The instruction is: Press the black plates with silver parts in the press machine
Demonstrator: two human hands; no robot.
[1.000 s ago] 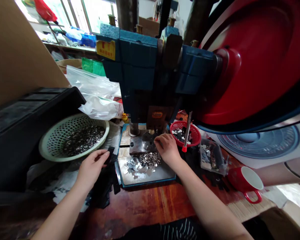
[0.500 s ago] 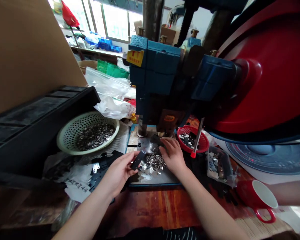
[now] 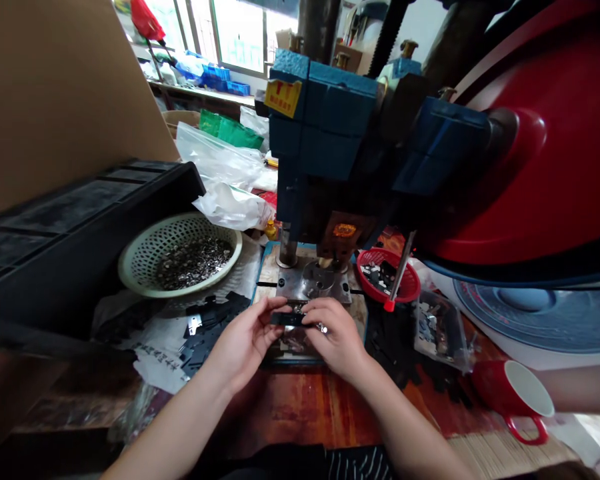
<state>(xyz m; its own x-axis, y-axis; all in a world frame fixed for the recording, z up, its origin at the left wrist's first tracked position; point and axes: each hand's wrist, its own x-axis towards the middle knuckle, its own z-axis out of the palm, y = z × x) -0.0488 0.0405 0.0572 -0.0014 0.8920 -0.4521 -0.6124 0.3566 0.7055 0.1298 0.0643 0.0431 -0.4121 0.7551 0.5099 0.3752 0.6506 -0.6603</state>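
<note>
My left hand (image 3: 244, 341) pinches the left end of a small black flat plate (image 3: 287, 319). The fingers of my right hand (image 3: 339, 339) close on the plate's right end, so both hands hold it level just in front of the press. Small shiny metal pieces (image 3: 323, 327) lie by my right fingers; most of that pile is hidden by the hands. Behind the plate is the steel die (image 3: 307, 285) on the press base, under the blue press head (image 3: 325, 143).
On the left stands a pale green basket (image 3: 133, 267) of small metal parts, with black plates (image 3: 205, 333) nearby. To the right are a red basket (image 3: 411, 290), a clear plastic box (image 3: 430, 351), a red mug (image 3: 495, 383) and the press's large red wheel (image 3: 540, 173).
My right hand has come down and left from the die onto the black plate. My left hand has turned the plate from slanted to level. The camera view has shifted slightly.
</note>
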